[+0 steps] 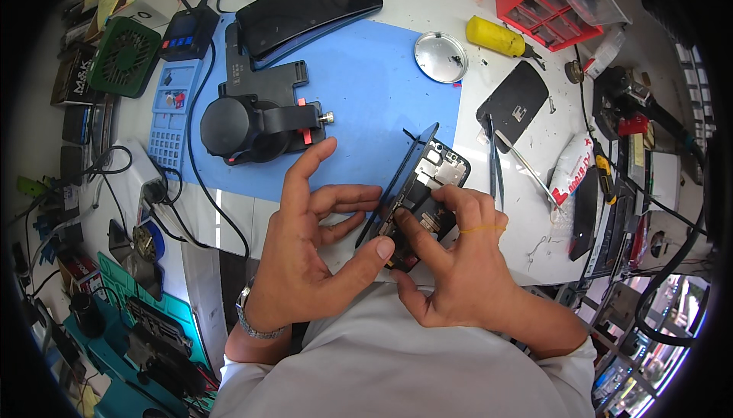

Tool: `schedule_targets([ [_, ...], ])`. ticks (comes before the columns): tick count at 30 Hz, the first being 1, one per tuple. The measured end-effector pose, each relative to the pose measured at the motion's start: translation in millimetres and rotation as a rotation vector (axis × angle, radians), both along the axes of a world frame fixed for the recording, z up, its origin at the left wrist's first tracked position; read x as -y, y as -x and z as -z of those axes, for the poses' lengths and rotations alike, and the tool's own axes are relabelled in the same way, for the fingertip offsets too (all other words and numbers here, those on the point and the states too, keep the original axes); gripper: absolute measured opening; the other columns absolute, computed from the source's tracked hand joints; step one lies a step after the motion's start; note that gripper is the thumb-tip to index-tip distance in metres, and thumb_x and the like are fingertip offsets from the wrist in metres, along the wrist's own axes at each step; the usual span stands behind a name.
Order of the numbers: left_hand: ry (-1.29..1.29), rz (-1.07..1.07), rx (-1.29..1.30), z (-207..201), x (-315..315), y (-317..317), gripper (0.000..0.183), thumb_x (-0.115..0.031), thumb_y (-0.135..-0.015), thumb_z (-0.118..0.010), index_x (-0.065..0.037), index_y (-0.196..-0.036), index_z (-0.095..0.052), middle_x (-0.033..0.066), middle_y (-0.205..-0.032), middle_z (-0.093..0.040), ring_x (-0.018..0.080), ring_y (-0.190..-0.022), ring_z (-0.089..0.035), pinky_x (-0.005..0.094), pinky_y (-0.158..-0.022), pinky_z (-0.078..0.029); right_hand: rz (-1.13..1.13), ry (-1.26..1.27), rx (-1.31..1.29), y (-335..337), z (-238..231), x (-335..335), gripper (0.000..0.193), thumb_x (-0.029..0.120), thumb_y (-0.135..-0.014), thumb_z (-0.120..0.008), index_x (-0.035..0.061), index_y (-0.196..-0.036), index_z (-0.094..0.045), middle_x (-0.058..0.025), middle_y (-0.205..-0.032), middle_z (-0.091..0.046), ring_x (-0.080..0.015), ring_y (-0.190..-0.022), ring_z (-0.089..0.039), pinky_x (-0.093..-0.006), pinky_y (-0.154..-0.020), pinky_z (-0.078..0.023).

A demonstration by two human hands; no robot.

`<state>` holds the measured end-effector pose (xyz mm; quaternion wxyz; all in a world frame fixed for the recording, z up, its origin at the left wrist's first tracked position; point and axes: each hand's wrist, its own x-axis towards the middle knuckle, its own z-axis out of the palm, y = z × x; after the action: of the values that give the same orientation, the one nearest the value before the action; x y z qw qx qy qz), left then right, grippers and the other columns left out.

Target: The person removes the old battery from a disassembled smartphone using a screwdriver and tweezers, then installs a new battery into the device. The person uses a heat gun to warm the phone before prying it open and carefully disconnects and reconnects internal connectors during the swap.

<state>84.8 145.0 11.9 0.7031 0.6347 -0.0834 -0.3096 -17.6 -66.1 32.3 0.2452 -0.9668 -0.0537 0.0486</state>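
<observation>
An opened smartphone (pixel 450 164) lies tilted at the near edge of the blue mat, its battery and metal shields bare. Along its left side the thin dark screen panel (pixel 412 160) stands raised at an angle. My right hand (pixel 466 261) is bent over the phone's lower half: the index fingertip presses its inner left side, other fingers rest by the right side, and the thumb is at the bottom corner. My left hand (pixel 313 254) is open beside the panel, index finger stretched up, other fingertips at the panel's outer face, thumb near its lower end.
On the blue mat (pixel 366 74) are a black clamp holder (pixel 252 120), dark phones (pixel 309 9) and a round metal dish (pixel 440 57). To the right lie a black back cover (pixel 513 97), tweezers (pixel 495 162), a yellow bottle (pixel 495 36) and a white glue tube (pixel 573 166).
</observation>
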Motion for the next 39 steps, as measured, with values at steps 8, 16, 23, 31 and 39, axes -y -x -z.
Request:
schedule_targets([
  [8, -0.003, 0.010, 0.010, 0, 1, 0, 0.109, -0.009, -0.093, -0.088, -0.001, -0.176, -0.018, 0.0252, -0.136, -0.075, 0.0341, -0.135, -0.072, 0.0566, -0.116, -0.057, 0.088, 0.102, -0.010, 5, -2, -22, 0.068, 0.036, -0.084, -0.086, 0.0101, -0.145, -0.071, -0.0336, -0.147, -0.043, -0.0530, -0.127, -0.047, -0.0624, -0.093, -0.042],
  [16, 0.004, 0.009, 0.044, 3, 0, 0, 0.108, -0.009, -0.093, -0.087, 0.001, -0.175, -0.018, 0.0249, -0.134, -0.075, 0.0333, -0.133, -0.073, 0.0548, -0.115, -0.058, 0.043, 0.160, 0.010, 2, -1, -22, 0.064, 0.035, -0.085, -0.084, 0.0091, -0.143, -0.071, -0.0346, -0.146, -0.045, -0.0524, -0.126, -0.049, -0.0618, -0.091, -0.043],
  [23, -0.040, 0.032, 0.068, 0, 1, 0, 0.106, -0.010, -0.094, -0.087, 0.000, -0.175, -0.019, 0.0243, -0.135, -0.075, 0.0328, -0.134, -0.072, 0.0535, -0.114, -0.059, 0.041, 0.197, 0.049, 3, 0, -25, 0.067, 0.036, -0.085, -0.085, 0.0061, -0.143, -0.070, -0.0352, -0.144, -0.047, -0.0510, -0.128, -0.050, -0.0610, -0.090, -0.046],
  [31, -0.026, 0.011, 0.064, 0, 1, 3, 0.106, -0.011, -0.095, -0.088, 0.000, -0.175, -0.019, 0.0237, -0.136, -0.075, 0.0321, -0.135, -0.072, 0.0538, -0.115, -0.058, 0.027, 0.043, 0.046, 7, -4, -12, 0.070, 0.031, -0.085, -0.084, 0.0058, -0.148, -0.068, -0.0315, -0.148, -0.047, -0.0491, -0.134, -0.049, -0.0616, -0.097, -0.043],
  [39, -0.042, 0.016, 0.067, -1, 2, 3, 0.106, -0.012, -0.095, -0.088, 0.000, -0.175, -0.019, 0.0235, -0.136, -0.075, 0.0314, -0.136, -0.071, 0.0540, -0.116, -0.057, 0.060, 0.031, 0.102, 13, -2, -6, 0.070, 0.033, -0.083, -0.087, 0.0072, -0.146, -0.070, -0.0285, -0.154, -0.044, -0.0490, -0.142, -0.043, -0.0610, -0.106, -0.038],
])
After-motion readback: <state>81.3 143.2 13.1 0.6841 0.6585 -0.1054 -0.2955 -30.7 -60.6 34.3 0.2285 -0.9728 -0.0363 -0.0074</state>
